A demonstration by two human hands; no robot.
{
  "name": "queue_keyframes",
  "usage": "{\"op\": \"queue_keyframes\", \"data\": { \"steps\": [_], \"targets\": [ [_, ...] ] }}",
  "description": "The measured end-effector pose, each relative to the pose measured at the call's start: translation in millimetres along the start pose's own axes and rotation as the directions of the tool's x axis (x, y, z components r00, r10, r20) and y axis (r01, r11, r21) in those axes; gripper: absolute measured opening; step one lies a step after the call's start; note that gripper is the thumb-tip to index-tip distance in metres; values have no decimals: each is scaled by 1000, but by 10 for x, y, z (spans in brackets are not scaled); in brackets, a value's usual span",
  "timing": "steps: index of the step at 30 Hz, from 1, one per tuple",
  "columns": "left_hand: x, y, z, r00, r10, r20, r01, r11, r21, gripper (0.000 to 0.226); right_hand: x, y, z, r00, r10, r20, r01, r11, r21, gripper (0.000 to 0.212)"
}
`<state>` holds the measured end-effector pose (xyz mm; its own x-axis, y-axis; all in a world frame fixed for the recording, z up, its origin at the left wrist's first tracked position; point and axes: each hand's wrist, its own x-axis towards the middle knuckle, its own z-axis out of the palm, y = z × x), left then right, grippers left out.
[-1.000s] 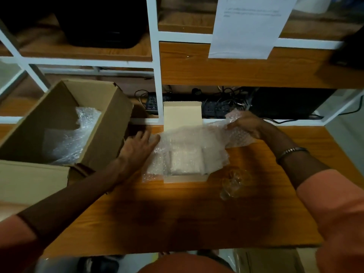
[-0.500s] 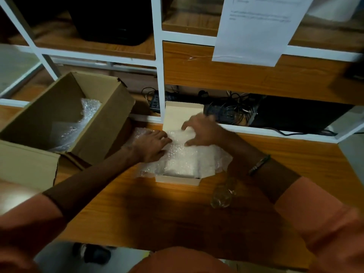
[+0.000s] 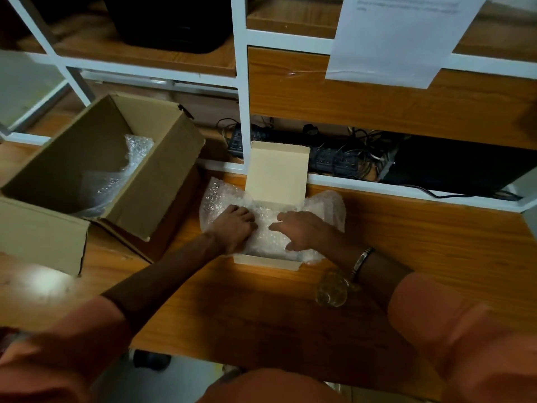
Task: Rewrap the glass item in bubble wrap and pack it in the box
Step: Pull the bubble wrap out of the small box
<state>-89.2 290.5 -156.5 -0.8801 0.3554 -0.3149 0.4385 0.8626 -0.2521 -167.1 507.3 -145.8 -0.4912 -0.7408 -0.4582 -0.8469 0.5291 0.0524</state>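
Observation:
A small cream box (image 3: 266, 261) stands open on the wooden desk, its lid (image 3: 277, 173) raised at the back. A sheet of bubble wrap (image 3: 325, 207) lies across the box and spills over both sides. My left hand (image 3: 235, 226) and my right hand (image 3: 305, 231) press down on the wrap inside the box, fingers spread and pointing toward each other. A clear glass item (image 3: 332, 290) lies bare on the desk just right of the box's front corner, under my right wrist.
A large brown carton (image 3: 162, 181) stands open at the left with more bubble wrap (image 3: 133, 149) in it. White shelving (image 3: 241, 112) with cables and a power strip (image 3: 334, 161) runs behind the desk. A paper sheet (image 3: 392, 39) hangs above.
My right hand let go of the wrap's right edge and came to the middle. Both hands slid toward me and now push the wrap down into the small box.

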Motion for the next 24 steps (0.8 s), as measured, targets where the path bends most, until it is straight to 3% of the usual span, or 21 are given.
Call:
{"op": "queue_keyframes", "data": {
  "steps": [5, 8, 11, 14, 17, 24],
  "targets": [
    [125, 192, -10, 993, -30, 115, 17, 994, 105, 49, 70, -118, 106, 999, 31, 8, -30, 984, -174, 76],
    [174, 234, -40, 988, -50, 148, 34, 994, 107, 47, 85, -114, 113, 999, 42, 5, -40, 983, -182, 74],
    [180, 196, -135, 996, -53, 77, 50, 998, 37, 39, 62, -55, 38, 996, 30, -80, -43, 987, -157, 66],
    [147, 137, -202, 998, -60, -4, 60, 988, 140, 42, 37, -25, 24, 990, 77, -120, -97, 980, -174, 69],
    [115, 156, -146, 993, -100, 63, 81, 964, 253, 47, 32, -36, 79, 988, 123, -92, -139, 970, -198, 77],
    [71, 170, -23, 996, -70, 51, 61, 985, 161, 48, 24, -121, 53, 991, 112, -70, -128, 943, -308, 77]
  ]
}}
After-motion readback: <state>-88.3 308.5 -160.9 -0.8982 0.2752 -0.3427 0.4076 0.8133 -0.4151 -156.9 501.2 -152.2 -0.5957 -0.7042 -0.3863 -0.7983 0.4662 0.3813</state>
